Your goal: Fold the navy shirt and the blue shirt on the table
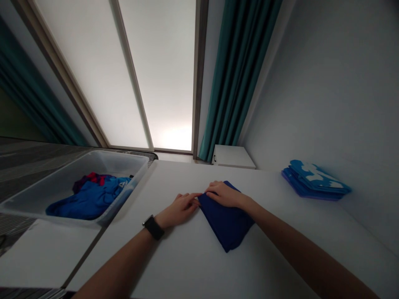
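Note:
A dark blue garment (pixel 229 226), folded into a compact packet, lies flat on the white table (pixel 174 257). My left hand (pixel 181 209), with a black watch on the wrist, is at the packet's left corner, its thumb and forefinger pinching the edge there. Across the upper part of the cloth, my right hand (pixel 225 194) rests palm down with its fingers laid out toward that same corner. What kind of garment it is cannot be made out from the folds.
At the left, a translucent plastic bin (pixel 131 160) holds crumpled blue clothing (pixel 84 203) and a red and dark piece (pixel 96 178). A stack of folded blue clothes (pixel 314 180) sits at the right by the wall. Beyond the table's far edge stands a white cabinet (pixel 233 155).

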Demonstrator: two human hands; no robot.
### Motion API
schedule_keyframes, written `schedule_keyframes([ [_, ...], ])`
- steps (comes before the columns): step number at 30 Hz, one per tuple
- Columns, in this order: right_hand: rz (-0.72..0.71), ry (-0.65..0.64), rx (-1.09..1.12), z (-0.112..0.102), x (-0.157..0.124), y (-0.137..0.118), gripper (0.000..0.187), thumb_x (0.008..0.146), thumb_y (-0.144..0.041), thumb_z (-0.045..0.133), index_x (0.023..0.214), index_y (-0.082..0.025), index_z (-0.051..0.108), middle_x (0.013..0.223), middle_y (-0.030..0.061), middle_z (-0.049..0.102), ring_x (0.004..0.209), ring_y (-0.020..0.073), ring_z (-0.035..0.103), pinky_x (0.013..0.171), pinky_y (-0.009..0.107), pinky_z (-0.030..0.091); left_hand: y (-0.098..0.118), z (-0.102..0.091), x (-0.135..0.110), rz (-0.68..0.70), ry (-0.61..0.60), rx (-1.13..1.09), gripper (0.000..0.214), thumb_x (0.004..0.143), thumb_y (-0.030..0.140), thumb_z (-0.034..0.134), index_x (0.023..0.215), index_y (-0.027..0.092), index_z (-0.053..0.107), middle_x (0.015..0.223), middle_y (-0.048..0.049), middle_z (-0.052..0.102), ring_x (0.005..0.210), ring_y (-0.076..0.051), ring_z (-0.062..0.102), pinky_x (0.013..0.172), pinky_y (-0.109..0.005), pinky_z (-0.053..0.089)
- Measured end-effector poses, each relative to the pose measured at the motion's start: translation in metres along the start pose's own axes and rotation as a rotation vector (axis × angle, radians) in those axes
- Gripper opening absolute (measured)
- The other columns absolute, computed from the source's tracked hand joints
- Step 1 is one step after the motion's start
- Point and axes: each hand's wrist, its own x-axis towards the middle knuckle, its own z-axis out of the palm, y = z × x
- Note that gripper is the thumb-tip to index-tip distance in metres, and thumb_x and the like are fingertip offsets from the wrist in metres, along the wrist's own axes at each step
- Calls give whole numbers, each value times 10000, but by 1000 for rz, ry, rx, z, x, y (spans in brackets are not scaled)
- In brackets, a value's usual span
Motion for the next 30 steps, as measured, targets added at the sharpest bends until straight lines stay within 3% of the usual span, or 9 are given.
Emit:
schedule_keyframes([
  [4, -10, 20, -7, 1, -4, 2, 269, 965, -279, 457, 1064, -196, 693, 942, 75, 661, 898, 192, 600, 858, 345, 452, 0, 0, 0, 11, 8, 60, 402, 938, 281, 382, 1326, 237, 477, 1072, -16, 712, 1026, -208, 584, 941, -367, 345],
  [8, -30, 170, -80, -3, -22, -17, 308, 966, -272, 436, 1201, -218, 628, 1133, 107, 627, 1065, 227, 567, 950, 419, 442, -2, 1, 0, 21, 18, 66, 407, 950, 289, 368, 1341, 242, 472, 1038, -12, 712, 976, -202, 590, 937, -371, 355],
  [13, -71, 299, -38, 1, -78, -56, 345, 970, -262, 401, 1264, -209, 572, 1215, 120, 606, 1179, 243, 523, 1014, 454, 428, -2, 3, 3, 20, 88, 0, 380, 959, 322, 374, 1288, 235, 543, 1024, -33, 701, 935, -197, 604, 938, -356, 402],
  [17, -133, 216, -152, 21, -117, -69, 435, 915, -341, 504, 1314, -167, 525, 1325, 158, 544, 1275, 286, 454, 1093, 524, 338, -5, 6, 6, 72, 168, -13, 342, 938, 295, 419, 1206, 200, 609, 1083, -72, 673, 972, -202, 587, 924, -340, 435],
  [20, -135, 170, -230, 30, -127, -68, 506, 883, -333, 563, 1364, -197, 487, 1426, 151, 470, 1356, 295, 369, 1122, 537, 289, -4, 6, 5, 100, 161, 32, 320, 943, 288, 422, 1168, 196, 630, 1035, -74, 677, 960, -206, 584, 926, -347, 437],
  [26, -38, 198, -151, 21, -143, -55, 516, 800, -57, 458, 1260, -260, 575, 1499, 77, 393, 1422, 259, 262, 1157, 578, 149, 16, -4, -5, 145, 37, 43, 326, 978, 313, 380, 1143, 206, 639, 985, -64, 680, 921, -193, 597, 874, -316, 452],
  [30, 105, 343, 24, 30, -160, -39, 387, 823, -83, 416, 1131, -233, 596, 1435, 82, 463, 1384, 240, 346, 1159, 580, 154, 32, 0, -7, 265, -71, 41, 302, 986, 314, 385, 1110, 216, 643, 1017, -59, 683, 946, -192, 603, 901, -321, 437],
])
